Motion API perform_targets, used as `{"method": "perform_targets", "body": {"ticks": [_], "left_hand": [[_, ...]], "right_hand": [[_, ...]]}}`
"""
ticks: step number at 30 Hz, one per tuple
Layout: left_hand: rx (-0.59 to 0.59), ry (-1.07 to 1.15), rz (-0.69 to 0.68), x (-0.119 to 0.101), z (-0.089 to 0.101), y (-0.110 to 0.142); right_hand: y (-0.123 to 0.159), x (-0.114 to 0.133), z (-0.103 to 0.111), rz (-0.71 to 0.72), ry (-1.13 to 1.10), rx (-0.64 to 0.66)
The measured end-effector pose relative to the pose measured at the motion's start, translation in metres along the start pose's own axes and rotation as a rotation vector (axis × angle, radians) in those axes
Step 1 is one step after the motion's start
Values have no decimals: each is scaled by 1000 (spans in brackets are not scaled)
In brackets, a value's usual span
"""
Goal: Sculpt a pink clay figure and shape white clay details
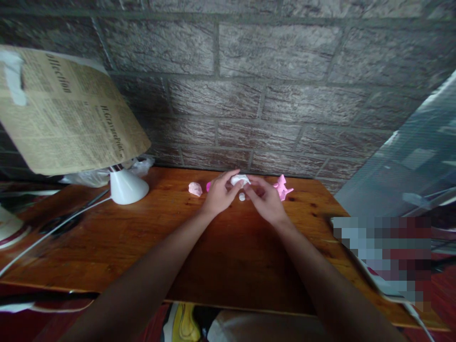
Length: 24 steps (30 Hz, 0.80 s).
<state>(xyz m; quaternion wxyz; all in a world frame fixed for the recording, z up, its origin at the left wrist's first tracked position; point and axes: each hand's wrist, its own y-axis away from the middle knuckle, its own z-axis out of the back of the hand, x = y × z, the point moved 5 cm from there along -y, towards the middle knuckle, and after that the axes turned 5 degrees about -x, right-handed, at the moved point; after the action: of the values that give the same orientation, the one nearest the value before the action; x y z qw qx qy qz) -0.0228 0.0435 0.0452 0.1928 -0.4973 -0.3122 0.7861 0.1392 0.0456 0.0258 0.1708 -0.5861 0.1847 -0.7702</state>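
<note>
Near the back of the wooden table, my left hand (221,192) has its fingers and thumb around a white clay-like lump (239,179). From the other side, my right hand (265,198) is closed on the same lump. The lump looks soft and uneven, and my fingers hide part of it. Just below, between the two hands, is a small white round piece (242,196). A pale pink lump (194,189) lies left of my left hand. Partly behind that hand shows a bright magenta piece (208,186). Beside my right hand is a pink, pointed, spread-out piece (282,188).
A lamp with a newspaper-print shade (81,114) and white base (128,186) stands at the left, its cable (57,235) crossing the table (228,256). Dark scissors-like handles (62,224) lie near it. A brick wall (235,95) rises behind; a blurred-out flat device (377,261) sits at right.
</note>
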Motion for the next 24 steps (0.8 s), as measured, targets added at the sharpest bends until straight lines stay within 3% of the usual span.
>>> {"method": "perform_targets", "body": {"ticks": [9, 13, 17, 21, 24], "left_hand": [[61, 71, -38, 1, -11, 6], [45, 140, -6, 6, -11, 7], [-15, 135, -54, 0, -7, 8], [-56, 197, 47, 1, -8, 8], [-60, 190, 72, -1, -7, 8]], "right_hand": [[-5, -9, 5, -126, -127, -73], [-6, -7, 4, -84, -120, -3], [-7, -4, 6, -52, -79, -33], [-9, 1, 8, -22, -97, -90], [-11, 7, 6, 24, -157, -34]]}}
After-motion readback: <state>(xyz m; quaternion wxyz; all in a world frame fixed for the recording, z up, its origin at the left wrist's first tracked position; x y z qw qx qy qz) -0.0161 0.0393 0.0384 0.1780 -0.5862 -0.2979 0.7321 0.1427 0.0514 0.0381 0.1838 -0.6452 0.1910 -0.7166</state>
